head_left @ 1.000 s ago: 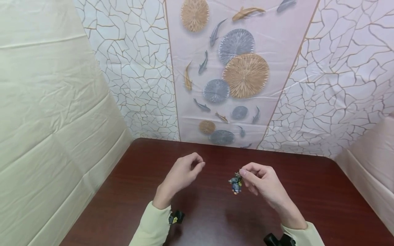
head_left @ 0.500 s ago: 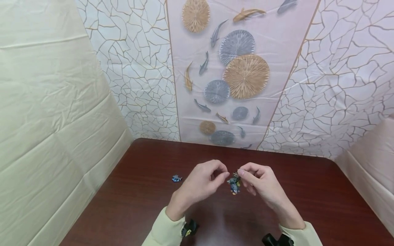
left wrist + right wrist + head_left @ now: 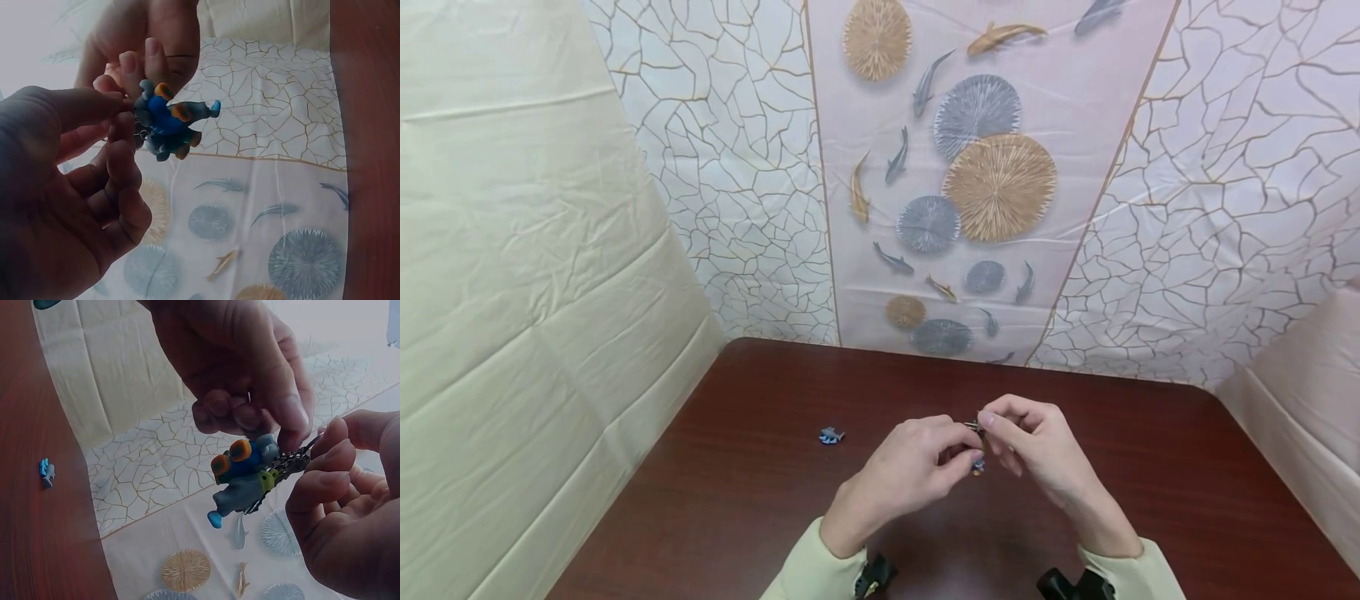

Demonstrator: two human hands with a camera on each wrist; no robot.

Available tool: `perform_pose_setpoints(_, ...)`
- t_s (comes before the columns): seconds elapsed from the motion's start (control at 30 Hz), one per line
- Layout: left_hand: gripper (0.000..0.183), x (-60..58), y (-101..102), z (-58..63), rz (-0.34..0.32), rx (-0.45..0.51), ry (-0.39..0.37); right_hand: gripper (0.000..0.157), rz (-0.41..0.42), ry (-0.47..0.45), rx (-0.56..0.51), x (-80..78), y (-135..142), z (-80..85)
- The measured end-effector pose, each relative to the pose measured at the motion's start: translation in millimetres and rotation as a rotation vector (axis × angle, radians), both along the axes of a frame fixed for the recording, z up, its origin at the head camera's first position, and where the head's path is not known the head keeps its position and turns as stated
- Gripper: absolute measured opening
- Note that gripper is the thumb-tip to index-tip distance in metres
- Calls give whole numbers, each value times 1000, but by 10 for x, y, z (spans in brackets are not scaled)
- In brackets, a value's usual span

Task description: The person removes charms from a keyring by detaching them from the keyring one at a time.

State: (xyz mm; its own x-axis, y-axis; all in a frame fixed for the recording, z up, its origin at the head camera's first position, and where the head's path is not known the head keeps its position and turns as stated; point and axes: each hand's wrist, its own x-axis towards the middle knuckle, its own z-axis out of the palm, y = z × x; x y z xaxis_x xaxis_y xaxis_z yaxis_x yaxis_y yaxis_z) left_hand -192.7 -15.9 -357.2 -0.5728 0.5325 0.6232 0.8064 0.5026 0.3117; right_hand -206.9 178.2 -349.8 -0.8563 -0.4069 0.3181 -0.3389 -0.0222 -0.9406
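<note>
My right hand (image 3: 1037,442) pinches the dark metal chains (image 3: 290,464) of a small bunch of keychains above the table. Blue-grey animal figures (image 3: 240,490) with orange feet dangle from those chains, one with a bright blue tip and a yellow-green part. From the left, my left hand (image 3: 917,462) reaches in, its thumb and forefinger pinching the bunch where a figure meets its chain. In the head view, that hand hides most of the figures. The left wrist view shows the blue figure (image 3: 165,115) right at my left fingertips.
Another small blue-grey figure (image 3: 831,436) lies on the dark red-brown table (image 3: 715,483), left of my hands. A patterned cloth (image 3: 1000,192) with fish and round motifs hangs behind the table. A pale cloth (image 3: 550,333) borders the left side.
My left hand has moved right to the keychains and now pinches them. The figure on the table, out of sight a second ago, shows now. The right hand has stayed almost still.
</note>
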Motion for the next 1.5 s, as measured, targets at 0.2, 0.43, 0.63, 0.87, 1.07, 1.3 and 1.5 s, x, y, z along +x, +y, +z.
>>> perform_pose_setpoints(0.2, 6, 6, 5, -6, 94, -50, 27, 12, -9, 1, -1, -2, -14, 14)
perform_pose_setpoints(0.43, 6, 4, 15, -4, 224, -108, 144, 14, -8, 11, -3, -10, -31, 24)
perform_pose_setpoints(0.63, 9, 4, 50, -18, 229, -97, 131, 12, 10, 26, -37, -8, -50, 30)
perform_pose_setpoints(0.87, 9, -10, 79, -78, 234, -23, 176, 13, 8, 30, -53, 4, -62, 35)
perform_pose_setpoints(1.07, 7, -7, 88, -85, 238, 33, 195, 15, -9, 13, -57, -6, -45, 20)
perform_pose_setpoints(1.3, 5, -23, 79, -67, 164, 90, 151, 16, -43, -3, -63, -14, -30, -15)
perform_pose_setpoints(1.5, 7, -39, 58, -37, 65, 135, 201, 11, -49, -36, -121, -13, -14, -14)
